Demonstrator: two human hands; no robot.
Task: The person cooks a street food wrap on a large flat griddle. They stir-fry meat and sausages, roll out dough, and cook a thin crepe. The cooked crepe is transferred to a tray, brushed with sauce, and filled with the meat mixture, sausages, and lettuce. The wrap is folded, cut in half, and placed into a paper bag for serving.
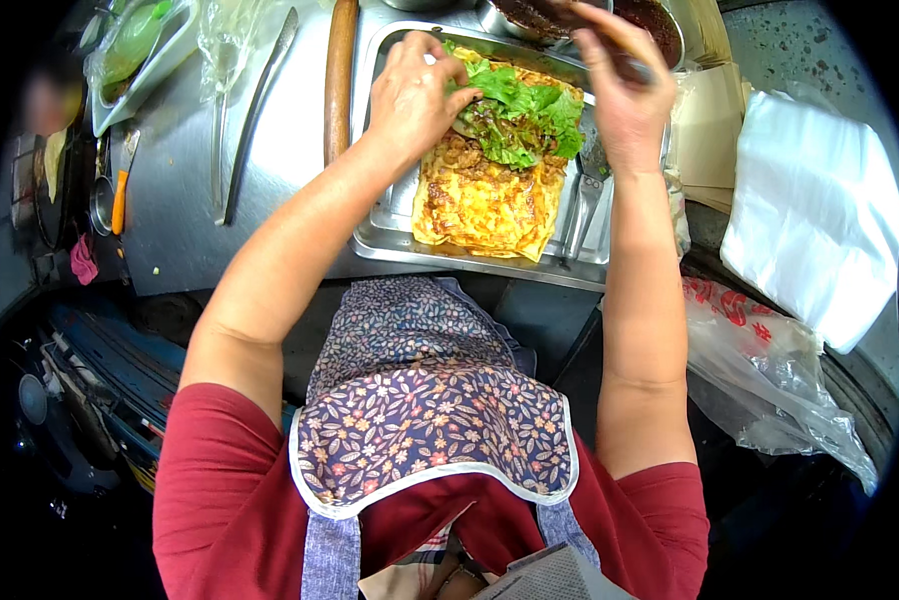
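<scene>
A browned, sauced flatbread (487, 217) lies in a metal tray (419, 259), with cooked filling across its middle. Green and reddish lettuce leaves (524, 112) cover its upper part. My left hand (419, 94) is at the upper left of the flatbread, its thumb and fingertips closed on the lettuce edge. Above the tray's upper right corner, my right hand (629, 90) is blurred and curled around a dark handle, whose far part reaches over a metal bowl of dark red sauce (528, 19). A metal scraper (588, 199) rests in the tray, right of the flatbread.
A wooden rolling pin (340, 82) lies left of the tray, beside metal tongs (258, 112). Farther left are an orange-handled knife (120, 199) and a white tray (149, 82) with bagged greens. Paper bags (708, 127) and a stack of plastic bags (809, 210) are at the right.
</scene>
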